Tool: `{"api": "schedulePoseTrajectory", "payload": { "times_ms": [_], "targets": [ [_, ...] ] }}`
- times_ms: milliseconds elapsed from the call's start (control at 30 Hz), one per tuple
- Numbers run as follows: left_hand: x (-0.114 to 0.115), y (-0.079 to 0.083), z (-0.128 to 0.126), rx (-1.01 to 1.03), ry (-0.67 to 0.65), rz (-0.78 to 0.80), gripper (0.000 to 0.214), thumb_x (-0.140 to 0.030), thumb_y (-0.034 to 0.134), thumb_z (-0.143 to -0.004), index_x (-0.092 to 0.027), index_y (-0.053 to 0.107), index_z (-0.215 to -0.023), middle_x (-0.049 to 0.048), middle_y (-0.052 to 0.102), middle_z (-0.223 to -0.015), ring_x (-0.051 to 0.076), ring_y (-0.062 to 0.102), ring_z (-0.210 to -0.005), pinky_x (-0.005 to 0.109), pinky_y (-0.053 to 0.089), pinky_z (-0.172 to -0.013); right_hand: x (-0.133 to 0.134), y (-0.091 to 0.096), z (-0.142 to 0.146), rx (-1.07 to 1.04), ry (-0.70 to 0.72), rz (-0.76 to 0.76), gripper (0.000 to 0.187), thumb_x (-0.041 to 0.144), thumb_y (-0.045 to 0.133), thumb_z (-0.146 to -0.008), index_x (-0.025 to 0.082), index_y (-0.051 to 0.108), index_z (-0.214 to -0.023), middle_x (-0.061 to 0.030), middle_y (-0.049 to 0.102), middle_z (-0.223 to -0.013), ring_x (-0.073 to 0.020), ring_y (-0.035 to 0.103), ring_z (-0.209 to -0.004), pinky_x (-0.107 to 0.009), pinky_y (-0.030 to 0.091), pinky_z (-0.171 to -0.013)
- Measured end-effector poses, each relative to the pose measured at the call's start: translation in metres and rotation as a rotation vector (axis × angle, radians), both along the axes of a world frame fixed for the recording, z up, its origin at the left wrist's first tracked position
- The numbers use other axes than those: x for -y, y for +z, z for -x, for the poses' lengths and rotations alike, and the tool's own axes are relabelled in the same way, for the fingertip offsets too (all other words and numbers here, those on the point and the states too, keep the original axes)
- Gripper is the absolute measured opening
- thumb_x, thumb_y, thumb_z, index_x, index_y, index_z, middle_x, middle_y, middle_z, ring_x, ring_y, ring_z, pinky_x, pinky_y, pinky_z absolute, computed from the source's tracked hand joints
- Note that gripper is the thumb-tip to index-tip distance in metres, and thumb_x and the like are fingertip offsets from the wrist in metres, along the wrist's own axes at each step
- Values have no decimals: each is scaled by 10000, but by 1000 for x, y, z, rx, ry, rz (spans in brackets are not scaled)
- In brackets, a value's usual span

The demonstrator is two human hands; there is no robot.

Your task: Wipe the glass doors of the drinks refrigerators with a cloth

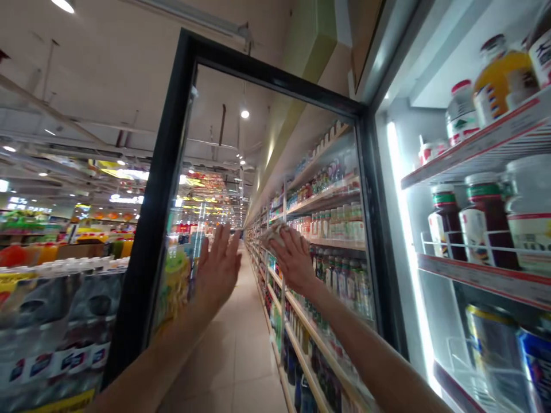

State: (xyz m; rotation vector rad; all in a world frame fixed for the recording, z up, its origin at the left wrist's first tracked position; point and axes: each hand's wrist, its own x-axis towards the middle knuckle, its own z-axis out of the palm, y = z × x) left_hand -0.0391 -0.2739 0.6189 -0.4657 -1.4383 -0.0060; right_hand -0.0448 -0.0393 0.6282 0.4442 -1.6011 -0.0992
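Observation:
A black-framed glass door (pixel 163 189) of a drinks fridge stands swung open in front of me. My left hand (pixel 217 269) lies flat against the glass with its fingers stretched upward, holding nothing. My right hand (pixel 293 258) presses a crumpled pale cloth (pixel 272 234) against the glass a little to the right of the left hand. Both forearms reach up from the bottom of the view.
The open fridge (pixel 473 229) on the right holds shelves of juice bottles (pixel 501 77), dark bottles (pixel 486 221) and cans (pixel 491 344). Through the glass runs a long shop aisle (pixel 245 344) with shelves of drinks on its right. Packs of bottles (pixel 55 321) stand at left.

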Motion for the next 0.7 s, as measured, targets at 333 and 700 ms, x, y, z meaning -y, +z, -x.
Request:
{"api": "schedulePoseTrajectory", "payload": {
  "times_ms": [333,700],
  "targets": [
    [-10,-59,-3,7,19,39,688,-332,426,-905,-165,78,-1474,124,288,-1480,244,242,-1388,460,193,-1148,-5,-22,-5,-104,3,291,507,231,360,-907,296,366,-1410,-61,311,-1506,-273,178,-1419,-541,248,-1097],
    [-9,-56,3,4,14,50,690,-314,435,-903,-171,76,-1474,123,289,-1479,250,220,-1395,483,227,-1136,-36,-69,0,-216,-51,499,504,259,316,-923,234,342,-1426,-129,343,-1478,-306,217,-1403,-572,288,-1058]
  ]
}}
